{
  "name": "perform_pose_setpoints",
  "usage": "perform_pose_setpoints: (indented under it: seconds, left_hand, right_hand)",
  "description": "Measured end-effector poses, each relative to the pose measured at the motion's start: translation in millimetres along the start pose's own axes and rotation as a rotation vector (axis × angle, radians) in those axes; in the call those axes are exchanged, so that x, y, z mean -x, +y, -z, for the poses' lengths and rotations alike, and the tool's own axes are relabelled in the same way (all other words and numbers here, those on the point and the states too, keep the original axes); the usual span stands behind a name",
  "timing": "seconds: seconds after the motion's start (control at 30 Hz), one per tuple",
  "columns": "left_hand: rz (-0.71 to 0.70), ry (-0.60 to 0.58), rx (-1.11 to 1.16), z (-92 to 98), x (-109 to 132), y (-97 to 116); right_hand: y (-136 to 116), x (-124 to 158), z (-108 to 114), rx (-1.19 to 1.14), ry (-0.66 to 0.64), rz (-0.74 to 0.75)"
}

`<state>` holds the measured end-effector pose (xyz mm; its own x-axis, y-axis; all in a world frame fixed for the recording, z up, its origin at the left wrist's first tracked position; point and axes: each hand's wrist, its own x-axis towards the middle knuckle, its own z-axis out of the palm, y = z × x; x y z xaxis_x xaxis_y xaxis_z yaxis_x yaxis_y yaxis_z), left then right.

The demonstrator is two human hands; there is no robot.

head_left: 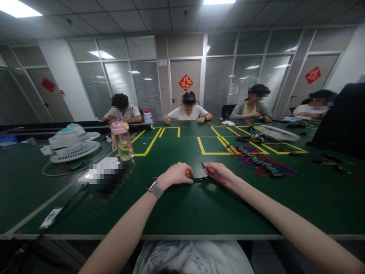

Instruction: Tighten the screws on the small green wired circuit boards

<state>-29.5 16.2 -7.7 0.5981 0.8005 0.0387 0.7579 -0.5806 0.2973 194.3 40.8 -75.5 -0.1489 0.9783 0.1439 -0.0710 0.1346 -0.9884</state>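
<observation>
So, far left on my counter [182, 217] I've got white fan parts [75, 151] lying together, then a pink-lidded bottle [126, 146] standing upright. Both sit well off from my hands, which I'd guess is just so nothing gets knocked.

Next is my left hand [176, 175], watch [155, 189] on the wrist. Its fingers are curled around an orange piece [187, 172], most of it hidden by my own grip, so I can't tell you its full shape. The forearm slants in from the lower left, wrist bent a bit, knuckles up, thumb low by the counter. Looks like a steadying pose to me.

Between my hands, a small black part [199, 179] lies right at my left fingertips. Can't tell if I'm actually touching it. Having it dead centre probably lets both hands get at it.

Then my right hand [219, 173]: thumb and fingers pinching a little green board [202, 165], tilted, with a red wire below it. Pinching the edge likely leaves its face visible. That arm reaches in long from the lower right.

Further right, wired boards [258, 160] lie in a row, probably lined up for easy grabbing.
</observation>
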Motion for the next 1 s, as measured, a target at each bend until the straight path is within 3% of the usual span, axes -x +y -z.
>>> perform_pose_setpoints:
  seconds: [0.13,0.23,0.53,0.73,0.87,1.0]
  left_hand:
    - [-0.020,-0.010,0.025,-2.8,-2,-1]
    - [-0.026,0.004,0.014,-5.7,-3,-2]
    - [-0.020,0.011,0.002,-7.3,-5,-5]
    - [0.045,-0.027,-0.056,-5.8,-6,-8]
    - [0.061,-0.029,-0.060,-5.8,-5,-9]
    - [0.051,-0.044,-0.046,-5.5,-3,-4]
  right_hand:
    - [-5,8,-8,0.013,0.036,-0.022]
    - [-10,17,-16,0.155,0.002,0.044]
    - [-16,33,-27,0.685,-0.100,0.403]
    - [-27,50,-26,1.048,-0.339,0.795]
    - [-36,83,-3,1.106,-0.380,0.817]
    - [-38,126,53,1.147,-0.246,0.707]
